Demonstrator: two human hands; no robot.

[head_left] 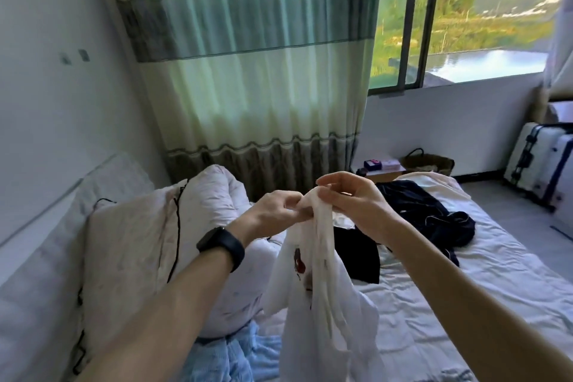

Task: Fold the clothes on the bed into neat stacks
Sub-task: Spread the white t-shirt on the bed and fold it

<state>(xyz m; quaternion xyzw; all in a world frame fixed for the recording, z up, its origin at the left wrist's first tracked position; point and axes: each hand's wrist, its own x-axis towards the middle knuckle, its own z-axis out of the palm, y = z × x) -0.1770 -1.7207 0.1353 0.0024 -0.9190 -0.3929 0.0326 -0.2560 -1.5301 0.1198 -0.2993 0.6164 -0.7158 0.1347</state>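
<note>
A white garment [322,298] with a red and dark print hangs bunched in the air above the bed [465,288]. My left hand [279,208] and my right hand [347,195] pinch its top edge close together at chest height. On the sheet behind it lie a black garment [356,251] and a crumpled dark navy garment [434,211]. A light blue garment [235,357] lies at the bed's near edge under my left forearm.
A bunched white duvet [214,195] and a pillow [130,245] with a black cable across it fill the left side. A low table with small boxes [384,167], a dark basket [429,163] and a white suitcase [539,164] stand past the bed.
</note>
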